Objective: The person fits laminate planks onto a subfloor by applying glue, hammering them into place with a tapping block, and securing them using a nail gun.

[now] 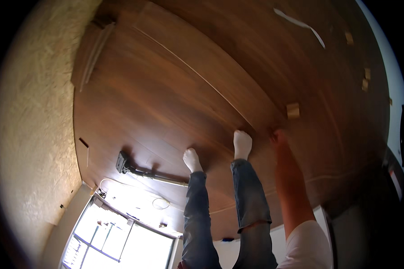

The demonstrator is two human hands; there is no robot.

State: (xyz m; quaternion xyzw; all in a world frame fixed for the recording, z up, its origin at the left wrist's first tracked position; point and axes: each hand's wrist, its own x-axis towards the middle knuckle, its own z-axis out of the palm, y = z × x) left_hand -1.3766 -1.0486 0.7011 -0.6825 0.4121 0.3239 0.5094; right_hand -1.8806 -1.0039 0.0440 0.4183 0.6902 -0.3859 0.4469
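A dark wooden laminate floor (pixel 175 89) fills the room, meeting a rough plastered wall (pixel 27 134) at nine o'clock and bright windows at seven. The person stands in white socks and jeans, bent over. The right hand (pixel 277 136) reaches down to the floor; its fingers are too blurred to tell whether spread or closed. A small wooden block (pixel 293 110) lies near, at about one o'clock from that hand, apart from it. More blocks (pixel 366 80) sit farther off. The left hand is out of sight.
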